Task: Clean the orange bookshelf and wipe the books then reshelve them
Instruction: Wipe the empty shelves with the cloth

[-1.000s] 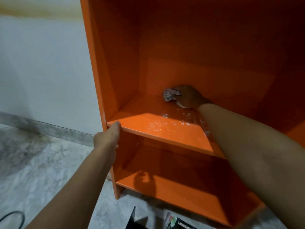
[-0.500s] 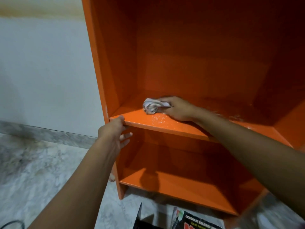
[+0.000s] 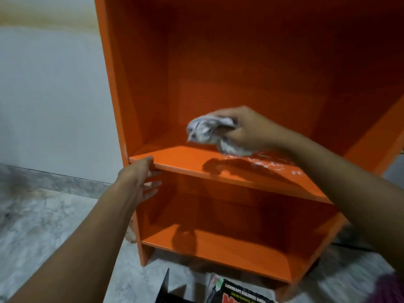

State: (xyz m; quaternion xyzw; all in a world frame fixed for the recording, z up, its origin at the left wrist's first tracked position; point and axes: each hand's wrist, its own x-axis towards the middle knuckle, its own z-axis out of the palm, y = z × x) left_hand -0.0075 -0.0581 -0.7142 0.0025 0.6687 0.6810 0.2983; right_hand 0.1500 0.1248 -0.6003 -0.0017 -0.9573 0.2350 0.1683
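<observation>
Head view: the right hand (image 3: 247, 130) clutches a crumpled cloth (image 3: 205, 132) in curled fingers, low over the bookshelf's (image 3: 131, 84) wet middle shelf (image 3: 188, 158). The left hand (image 3: 140, 178) braces the shelf's edge, thumb on top, fingers spread below. This looks like the wiping step; next, sweep the foamy right side.

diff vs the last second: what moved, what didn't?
The right hand, gripping the cloth, swept from the back of the middle shelf to its front left, then rightward toward the centre. Nothing taken or released. The left hand stays on the shelf's front-left edge.
</observation>
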